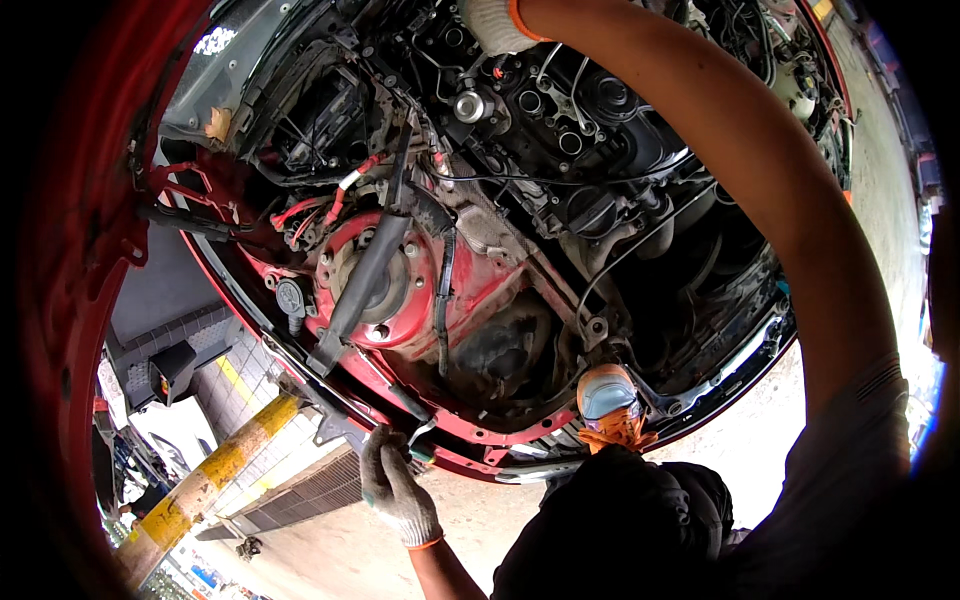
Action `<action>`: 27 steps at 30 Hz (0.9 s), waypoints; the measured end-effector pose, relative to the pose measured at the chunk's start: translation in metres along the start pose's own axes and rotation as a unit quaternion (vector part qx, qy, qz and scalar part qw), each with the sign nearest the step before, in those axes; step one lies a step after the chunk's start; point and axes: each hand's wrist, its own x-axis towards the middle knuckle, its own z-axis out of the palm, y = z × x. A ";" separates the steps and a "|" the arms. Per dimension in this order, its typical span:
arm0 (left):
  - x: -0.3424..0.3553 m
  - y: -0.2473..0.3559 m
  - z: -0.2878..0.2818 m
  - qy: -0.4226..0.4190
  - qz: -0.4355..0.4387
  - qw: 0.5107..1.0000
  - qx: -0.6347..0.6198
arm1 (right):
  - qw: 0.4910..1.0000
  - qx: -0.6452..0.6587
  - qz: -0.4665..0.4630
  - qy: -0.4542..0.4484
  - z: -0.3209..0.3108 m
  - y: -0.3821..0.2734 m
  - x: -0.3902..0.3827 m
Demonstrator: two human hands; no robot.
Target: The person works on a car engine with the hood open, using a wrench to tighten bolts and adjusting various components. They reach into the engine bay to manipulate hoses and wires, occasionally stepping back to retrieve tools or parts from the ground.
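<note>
Engine (550,122), one, in the upper middle of a red car's bay: dark, grimy metal, with several round openings ringed in paler metal, a round silver cap (470,107) and a ribbed black disc (612,95) on top. Right hand (498,27), in a whitish knit glove with orange cuff, over the engine's far side; fingers cut off by the upper edge, so their state cannot be told. Left hand (400,492), gloved alike (fingertips darkly soiled), at the bay's near rim; fingers bent, beside a small green-ended piece (424,455), though whether they grip it cannot be told. Strut mount (425,275), red, dusty, left of the engine, crossed by a thick black tube (368,285). Shoe (608,400), orange and pale blue, at the bay's front edge. Leaf (218,124), dry and brown, upper left.
</note>
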 end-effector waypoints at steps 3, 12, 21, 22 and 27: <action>-0.005 -0.006 -0.005 0.003 -0.011 1.000 0.004 | 0.995 -0.083 -0.037 -0.036 -0.016 -0.003 -0.018; -0.013 -0.014 -0.008 -0.012 -0.042 0.999 0.011 | 0.999 -0.030 0.001 0.038 0.005 -0.007 -0.027; 0.014 0.014 0.030 -0.028 -0.023 0.997 -0.072 | 0.996 0.068 0.059 0.005 0.017 -0.016 -0.010; 0.024 0.021 0.039 -0.040 -0.007 0.998 -0.055 | 0.996 0.064 0.052 -0.016 0.018 -0.014 -0.013; 0.096 0.056 0.081 -0.022 0.302 0.934 0.189 | 0.936 0.087 -0.027 0.341 0.057 -0.010 0.002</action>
